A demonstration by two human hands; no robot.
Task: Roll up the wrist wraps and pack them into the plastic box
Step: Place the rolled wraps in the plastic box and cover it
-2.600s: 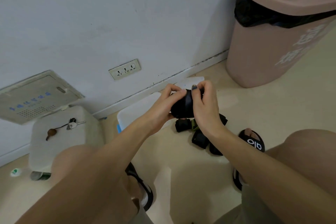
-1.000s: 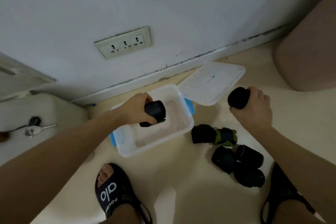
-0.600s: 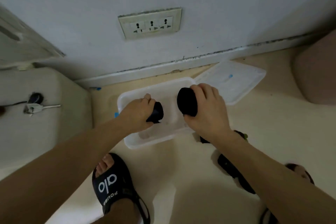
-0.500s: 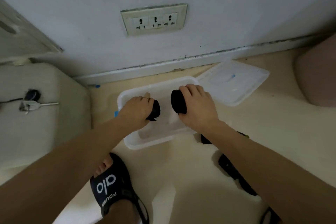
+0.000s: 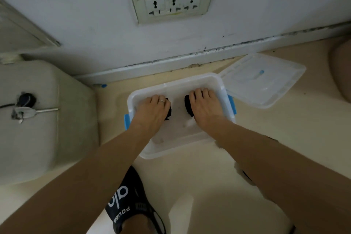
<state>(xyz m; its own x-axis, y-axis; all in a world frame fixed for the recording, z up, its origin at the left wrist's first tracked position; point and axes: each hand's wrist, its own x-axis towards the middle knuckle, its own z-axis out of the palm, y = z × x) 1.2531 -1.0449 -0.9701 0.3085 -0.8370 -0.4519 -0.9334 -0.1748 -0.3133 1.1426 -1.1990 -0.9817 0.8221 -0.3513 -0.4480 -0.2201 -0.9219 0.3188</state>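
Both hands are down inside the box [image 5: 223, 89] at frame centre — left hand [image 5: 152, 113] and right hand [image 5: 205, 108] each clamped on a rolled wrap. Two wraps almost packed, neither let go yet — lid [image 5: 266, 80] lies off at right, closing left to do.

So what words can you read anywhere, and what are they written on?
"alo": big white letters on the black sandal, seen sideways.
"FOUE": smaller white letters lower on the same sandal; the word runs on under the strap, so the rest cannot be read.
Socket, box and lid: no words to read.
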